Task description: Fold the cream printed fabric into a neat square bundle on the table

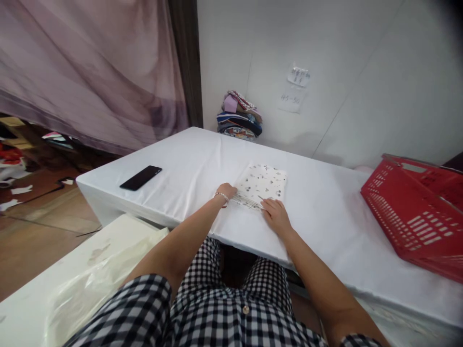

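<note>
A folded white cloth (261, 182) with a small dark print lies on the white-covered table in front of me. Several folded layers show along its near edge. My left hand (227, 192), with a bracelet at the wrist, is closed on the cloth's near left corner. At the near right corner, my right hand (277, 214) holds the layered edge, its fingers on top; the thumb is hard to make out.
A black phone (141, 178) lies on the table (188, 164) at the left. On the right stands a red plastic basket (415, 217). Folded fabrics (239, 118) are stacked by the wall. Clear plastic bags (94, 289) lie on a white surface at lower left.
</note>
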A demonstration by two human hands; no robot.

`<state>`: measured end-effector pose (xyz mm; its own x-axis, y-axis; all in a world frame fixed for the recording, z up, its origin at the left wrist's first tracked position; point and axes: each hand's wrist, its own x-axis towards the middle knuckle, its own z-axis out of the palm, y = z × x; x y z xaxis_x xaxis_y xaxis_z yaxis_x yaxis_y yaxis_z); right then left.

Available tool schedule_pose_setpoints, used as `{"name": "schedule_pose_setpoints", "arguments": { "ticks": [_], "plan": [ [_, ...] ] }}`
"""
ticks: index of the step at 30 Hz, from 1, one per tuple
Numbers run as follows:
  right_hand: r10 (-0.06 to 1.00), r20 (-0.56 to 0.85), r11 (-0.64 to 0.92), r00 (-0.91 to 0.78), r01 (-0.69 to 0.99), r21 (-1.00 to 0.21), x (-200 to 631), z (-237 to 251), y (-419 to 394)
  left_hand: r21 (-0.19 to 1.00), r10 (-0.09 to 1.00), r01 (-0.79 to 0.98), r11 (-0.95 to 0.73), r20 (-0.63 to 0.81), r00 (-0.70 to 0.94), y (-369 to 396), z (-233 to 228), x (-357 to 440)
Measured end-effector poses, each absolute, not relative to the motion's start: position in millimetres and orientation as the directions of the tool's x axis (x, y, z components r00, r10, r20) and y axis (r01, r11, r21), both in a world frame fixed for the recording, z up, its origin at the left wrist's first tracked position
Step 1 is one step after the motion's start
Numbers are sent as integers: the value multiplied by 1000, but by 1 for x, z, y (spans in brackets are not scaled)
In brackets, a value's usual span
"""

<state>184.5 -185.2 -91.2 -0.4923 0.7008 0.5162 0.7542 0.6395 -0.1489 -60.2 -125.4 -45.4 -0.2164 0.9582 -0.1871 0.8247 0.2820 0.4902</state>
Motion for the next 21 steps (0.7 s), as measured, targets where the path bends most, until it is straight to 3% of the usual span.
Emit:
{"name": "schedule_pose_setpoints", "arguments": {
  "ticks": [6, 14, 21],
  "plan": [
    [679, 507, 662, -532, 742, -108, 196, -92, -182, 565, 947, 765, 310, -256, -195, -140, -31, -56],
    [763, 466, 554, -447, 824, -117, 244, -85, -191, 656, 869, 675, 337, -493, 45, -171, -32, -37],
    [698, 435, 666, -569, 740, -99, 176, -61, -212, 683, 843, 637, 357, -529, 95, -171, -26, -39]
  ]
}}
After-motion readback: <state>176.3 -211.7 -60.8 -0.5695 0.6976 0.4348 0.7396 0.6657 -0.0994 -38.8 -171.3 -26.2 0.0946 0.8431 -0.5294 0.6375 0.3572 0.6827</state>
